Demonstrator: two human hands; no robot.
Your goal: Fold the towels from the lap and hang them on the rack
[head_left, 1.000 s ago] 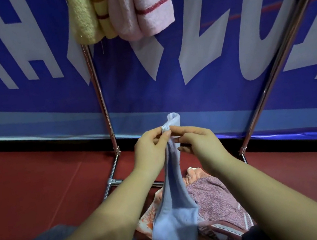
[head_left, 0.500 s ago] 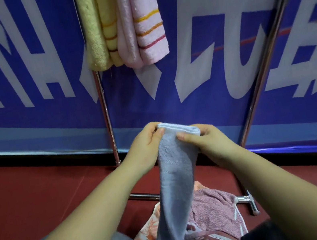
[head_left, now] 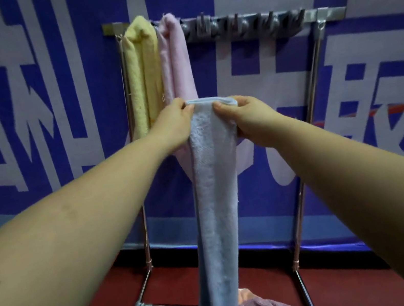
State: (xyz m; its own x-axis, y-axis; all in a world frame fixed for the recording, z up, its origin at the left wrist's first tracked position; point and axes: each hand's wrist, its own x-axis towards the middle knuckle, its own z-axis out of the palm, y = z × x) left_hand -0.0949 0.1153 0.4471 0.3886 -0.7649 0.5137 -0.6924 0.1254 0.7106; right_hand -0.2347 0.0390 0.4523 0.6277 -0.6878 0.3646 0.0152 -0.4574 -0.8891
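Two hands (head_left: 174, 125) (head_left: 251, 119), grip clamped on one blue towel (head_left: 215, 204); two towels (head_left: 147, 76) (head_left: 177, 62) on rack (head_left: 311, 15).

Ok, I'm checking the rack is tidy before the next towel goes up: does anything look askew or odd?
Nothing stands out. The yellow towel and pink towel hang straight, side by side at the left end of the rack. The left hand and right hand hold the folded blue towel evenly by its top.

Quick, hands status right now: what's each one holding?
Left hand: closed on the top left edge of the blue towel.
Right hand: closed on the same towel's top right edge.
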